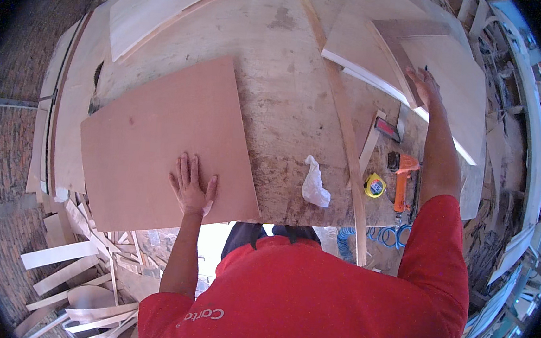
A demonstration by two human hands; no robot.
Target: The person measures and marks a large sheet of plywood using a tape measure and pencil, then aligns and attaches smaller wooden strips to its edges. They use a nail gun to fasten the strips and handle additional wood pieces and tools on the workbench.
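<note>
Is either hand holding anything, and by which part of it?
The left hand holds nothing; it lies spread on the brown board. Whether the right hand grips the small dark tip beside it cannot be told.

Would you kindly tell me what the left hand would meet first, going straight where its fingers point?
For the left hand, the way looks free across the brown panel; beyond its far edge, the pale board would probably come first, though depth is unclear.

On my worktop (281, 116) I record a yellow tape measure (374, 186) beside an orange tool (401, 182), and a crumpled white wad (314, 184); lower left, heaped wood offcuts (66, 275).
</note>
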